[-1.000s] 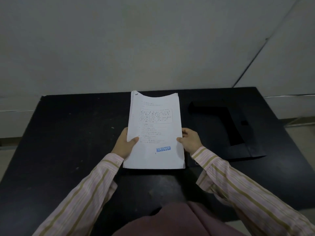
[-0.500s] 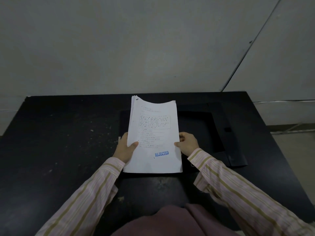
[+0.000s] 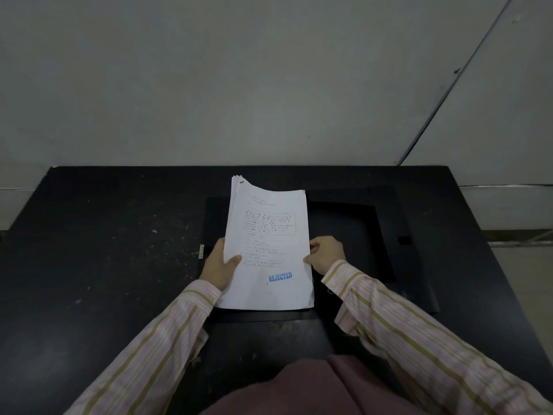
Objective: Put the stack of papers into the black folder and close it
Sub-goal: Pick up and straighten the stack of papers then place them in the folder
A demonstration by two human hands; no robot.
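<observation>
A stack of white papers (image 3: 269, 229) with printed text and a blue "REJECTED" stamp is held over the open black folder (image 3: 353, 235), which lies flat on the black table (image 3: 104, 250). My left hand (image 3: 220, 263) grips the stack's left edge, thumb on top. My right hand (image 3: 326, 253) grips the right edge. The stack's far end curls slightly upward. The folder's flap (image 3: 401, 241) with a small clasp extends to the right. Most of the folder's left half is hidden under the papers.
A small white label (image 3: 201, 251) sits at the folder's left edge. A pale wall rises behind the table. The table's right edge drops to a light floor (image 3: 526, 265). Striped sleeves cover both forearms.
The papers and both hands have shifted from left of the folder to directly over it; the view has turned so the folder sits nearer the centre.
</observation>
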